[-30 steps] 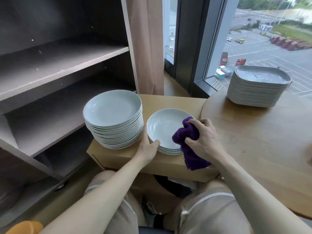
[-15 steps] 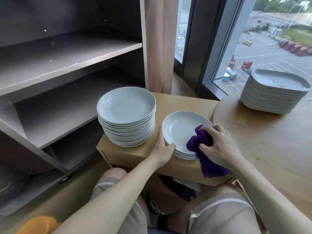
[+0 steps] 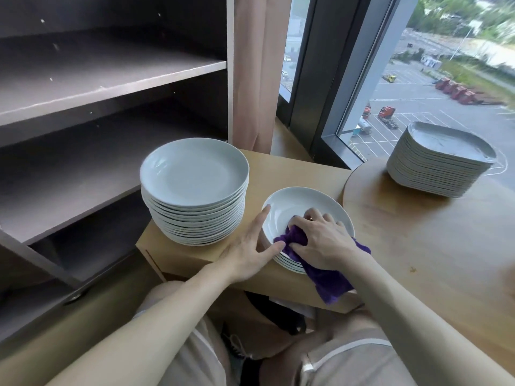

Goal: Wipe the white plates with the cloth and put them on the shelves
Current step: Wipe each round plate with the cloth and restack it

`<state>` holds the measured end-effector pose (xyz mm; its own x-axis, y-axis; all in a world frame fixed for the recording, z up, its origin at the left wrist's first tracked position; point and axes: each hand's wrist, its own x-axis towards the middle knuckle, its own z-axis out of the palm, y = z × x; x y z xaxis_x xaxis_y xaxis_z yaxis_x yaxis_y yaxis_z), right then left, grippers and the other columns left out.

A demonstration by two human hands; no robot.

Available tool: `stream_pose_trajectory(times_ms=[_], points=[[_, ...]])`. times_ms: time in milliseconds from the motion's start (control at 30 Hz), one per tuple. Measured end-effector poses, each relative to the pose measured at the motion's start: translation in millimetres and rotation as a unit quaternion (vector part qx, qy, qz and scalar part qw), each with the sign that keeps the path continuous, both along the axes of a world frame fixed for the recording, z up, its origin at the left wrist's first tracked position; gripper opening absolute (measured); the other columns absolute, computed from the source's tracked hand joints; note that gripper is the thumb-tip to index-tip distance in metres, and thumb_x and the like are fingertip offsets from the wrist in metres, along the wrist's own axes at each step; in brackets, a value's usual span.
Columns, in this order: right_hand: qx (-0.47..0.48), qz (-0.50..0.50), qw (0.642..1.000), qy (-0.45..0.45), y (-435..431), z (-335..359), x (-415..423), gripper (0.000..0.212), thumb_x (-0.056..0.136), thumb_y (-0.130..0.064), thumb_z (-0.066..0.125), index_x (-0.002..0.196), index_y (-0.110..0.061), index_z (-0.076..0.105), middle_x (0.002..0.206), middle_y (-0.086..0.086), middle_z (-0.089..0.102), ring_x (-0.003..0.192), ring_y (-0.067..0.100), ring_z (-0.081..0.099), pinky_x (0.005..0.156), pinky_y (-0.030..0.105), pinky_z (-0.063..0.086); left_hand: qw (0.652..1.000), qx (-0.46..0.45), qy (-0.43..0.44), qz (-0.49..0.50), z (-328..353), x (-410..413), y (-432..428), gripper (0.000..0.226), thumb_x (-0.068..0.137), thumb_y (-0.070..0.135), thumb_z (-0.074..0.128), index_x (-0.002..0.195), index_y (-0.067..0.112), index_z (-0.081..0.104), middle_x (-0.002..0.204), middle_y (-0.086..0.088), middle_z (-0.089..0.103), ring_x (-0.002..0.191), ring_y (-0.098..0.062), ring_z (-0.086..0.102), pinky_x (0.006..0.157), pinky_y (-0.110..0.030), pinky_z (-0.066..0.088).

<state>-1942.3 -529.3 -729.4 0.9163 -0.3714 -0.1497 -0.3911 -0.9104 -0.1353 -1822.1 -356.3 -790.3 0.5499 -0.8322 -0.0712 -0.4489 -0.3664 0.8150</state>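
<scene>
Cloth (image 3: 328,282) gripped in curled right hand (image 3: 323,240), moved from rim into top plate (image 3: 295,204) of short stack, centre frame. Left hand (image 3: 245,254) straighter than before, fingers braced against that rim. Tall stack (image 3: 195,190) left; shelves (image 3: 111,79) upper left.

Daylight comes in through the tall dark-framed glass window (image 3: 418,107), so stuff right by it is bright, and the stack of squarish white plates (image 3: 437,162) just below the window has a wet-looking glare on its top plate. Farther from the window the dark brown wooden shelves (image 3: 111,71) sit pretty dim with soft shadow under each board. Wide-angle lens bows the window frame, and the trees (image 3: 459,12) outside the window's top corner are smeared.
</scene>
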Motion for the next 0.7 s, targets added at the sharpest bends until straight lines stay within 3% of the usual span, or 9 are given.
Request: stream_pose_trajectory(times_ms=[67, 133, 267, 367, 533, 700], points=[[0.0, 0.008, 1.0, -0.013, 1, -5, 8, 0.033, 0.089, -0.059, 0.048, 0.119, -0.045, 0.047, 0.123, -0.008, 0.041, 0.104, 0.021, 0.04, 0.086, 0.04, 0.031, 0.999, 0.01, -0.046, -0.005, -6, 5, 2, 0.091, 0.079, 0.091, 0.043, 0.15, 0.066, -0.009, 0.167, 0.018, 0.015, 0.155, -0.013, 0.013, 0.124, -0.05, 0.02], [0.002, 0.013, 0.999, -0.03, 2, -10, 17, 0.037, 0.088, -0.06, 0.048, 0.121, -0.045, 0.047, 0.125, -0.008, 0.042, 0.107, 0.022, 0.041, 0.086, 0.04, 0.031, 0.999, -0.002, -0.04, 0.0, -13, 6, 3, 0.095, 0.076, 0.094, 0.043, 0.15, 0.066, -0.01, 0.168, 0.016, 0.013, 0.157, -0.017, 0.009, 0.124, -0.055, 0.017], [0.004, -0.001, 0.998, -0.07, 2, -19, 37, 0.038, 0.087, -0.059, 0.048, 0.121, -0.041, 0.047, 0.126, -0.005, 0.045, 0.109, 0.025, 0.042, 0.086, 0.041, 0.032, 0.999, -0.006, -0.027, 0.028, -23, 2, 1, 0.099, 0.072, 0.099, 0.041, 0.149, 0.066, -0.013, 0.169, 0.022, 0.003, 0.158, -0.019, -0.001, 0.126, -0.053, 0.007], [-0.011, -0.012, 0.997, -0.079, -5, -20, 52, 0.039, 0.09, -0.057, 0.047, 0.125, -0.039, 0.047, 0.129, -0.002, 0.046, 0.111, 0.028, 0.044, 0.087, 0.042, 0.033, 0.999, 0.01, -0.03, 0.028, -23, 5, 1, 0.099, 0.073, 0.098, 0.042, 0.149, 0.067, -0.012, 0.168, 0.023, 0.005, 0.158, -0.019, 0.001, 0.126, -0.054, 0.01], [-0.065, -0.058, 0.994, -0.061, -31, -19, 50, 0.039, 0.096, -0.057, 0.044, 0.131, -0.04, 0.047, 0.139, -0.001, 0.044, 0.127, 0.033, 0.042, 0.105, 0.052, 0.033, 0.999, 0.027, -0.023, 0.022, -20, 11, 2, 0.098, 0.071, 0.098, 0.047, 0.148, 0.07, -0.007, 0.169, 0.019, 0.01, 0.157, -0.018, 0.008, 0.123, -0.059, 0.019], [-0.04, -0.061, 0.997, -0.015, -53, -9, 12, 0.041, 0.092, -0.054, 0.052, 0.132, -0.044, 0.047, 0.144, -0.006, 0.041, 0.133, 0.028, 0.037, 0.107, 0.044, 0.026, 0.999, 0.031, -0.012, 0.025, -22, 12, 0, 0.1, 0.069, 0.098, 0.051, 0.147, 0.071, -0.006, 0.169, 0.016, 0.013, 0.157, -0.019, 0.011, 0.121, -0.061, 0.021]])
